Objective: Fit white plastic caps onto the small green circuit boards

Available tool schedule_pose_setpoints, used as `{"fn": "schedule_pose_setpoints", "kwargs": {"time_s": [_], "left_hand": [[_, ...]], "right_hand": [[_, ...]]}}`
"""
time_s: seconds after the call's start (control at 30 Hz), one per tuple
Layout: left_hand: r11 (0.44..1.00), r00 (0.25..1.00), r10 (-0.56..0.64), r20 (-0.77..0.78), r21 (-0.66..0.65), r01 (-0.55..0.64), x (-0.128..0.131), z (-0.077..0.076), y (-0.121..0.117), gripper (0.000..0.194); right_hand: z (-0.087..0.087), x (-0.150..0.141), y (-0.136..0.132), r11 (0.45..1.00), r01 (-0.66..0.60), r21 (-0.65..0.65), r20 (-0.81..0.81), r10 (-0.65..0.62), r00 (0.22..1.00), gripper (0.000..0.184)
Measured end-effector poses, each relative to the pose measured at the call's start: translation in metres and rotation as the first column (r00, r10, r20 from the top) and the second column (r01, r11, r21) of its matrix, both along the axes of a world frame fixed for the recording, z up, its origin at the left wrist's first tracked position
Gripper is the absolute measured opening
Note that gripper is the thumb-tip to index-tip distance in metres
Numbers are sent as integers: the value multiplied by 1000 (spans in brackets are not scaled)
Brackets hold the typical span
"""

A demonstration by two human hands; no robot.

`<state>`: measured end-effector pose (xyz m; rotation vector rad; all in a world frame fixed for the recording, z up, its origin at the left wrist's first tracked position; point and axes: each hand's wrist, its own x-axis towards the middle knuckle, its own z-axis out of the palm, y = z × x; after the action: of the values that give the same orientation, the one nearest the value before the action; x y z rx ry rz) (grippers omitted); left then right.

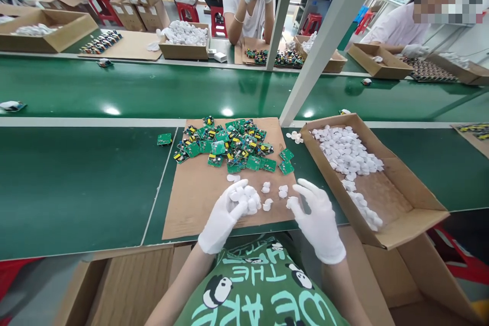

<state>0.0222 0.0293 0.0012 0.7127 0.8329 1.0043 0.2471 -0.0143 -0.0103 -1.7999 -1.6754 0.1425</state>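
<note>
Both my hands wear white gloves. My left hand (225, 216) cups a heap of small white plastic caps (247, 198) over the near edge of a brown cardboard sheet (198, 198). To its right, my right hand (317, 219) pinches one white cap (292, 202) between thumb and fingertips. A few loose white caps (274, 192) lie on the sheet between the hands. A pile of small green circuit boards (229, 145) covers the far part of the sheet.
An open cardboard box (405, 198) of white caps stands at my right. A green conveyor belt (153, 91) runs across beyond the sheet. Slanted white frame posts (321, 43) rise from it. Other gloved people (248, 5) work opposite with boxes and boards. An open box (126, 285) sits at my lap.
</note>
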Motion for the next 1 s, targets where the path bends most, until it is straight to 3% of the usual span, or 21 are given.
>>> {"fn": "schedule_pose_setpoints", "kwargs": {"time_s": [0.07,0.13,0.23,0.37,0.47,0.57,0.7,0.87,0.93,1.0], "left_hand": [[1000,998,-2,-57,22,3,3,-1,-3,54],[997,996,-3,-91,75,10,6,-3,-5,43],[992,979,60,-194,120,-37,5,-9,-7,34],[989,952,118,-283,123,-86,-4,-15,-7,42],[985,942,135,-306,144,-95,-7,-14,-5,40],[990,934,117,-337,119,-81,-6,-10,-4,39],[996,967,85,-242,43,-77,-7,-7,-2,41],[997,998,58,-30,-52,-59,-17,-3,1,32],[995,996,84,-23,-44,-85,-24,-1,4,32],[992,992,112,-64,-42,-115,-30,-1,7,36]], "right_hand": [[11,-21,4,987,-145,-65,-168,133,977,47],[18,-42,10,954,-261,-151,-276,212,937,61],[16,-63,18,949,-252,-190,-347,176,921,44],[13,-70,23,935,-286,-208,-506,147,850,11],[17,-71,24,917,-326,-228,-592,135,795,18],[21,-73,25,918,-286,-275,-614,62,787,26],[23,-75,29,905,-326,-274,-728,27,685,19],[24,-66,34,876,-415,-243,-878,-17,478,18],[20,-61,36,894,-378,-240,-869,-24,494,22],[12,-60,37,916,-306,-259,-773,-6,635,27]]}}
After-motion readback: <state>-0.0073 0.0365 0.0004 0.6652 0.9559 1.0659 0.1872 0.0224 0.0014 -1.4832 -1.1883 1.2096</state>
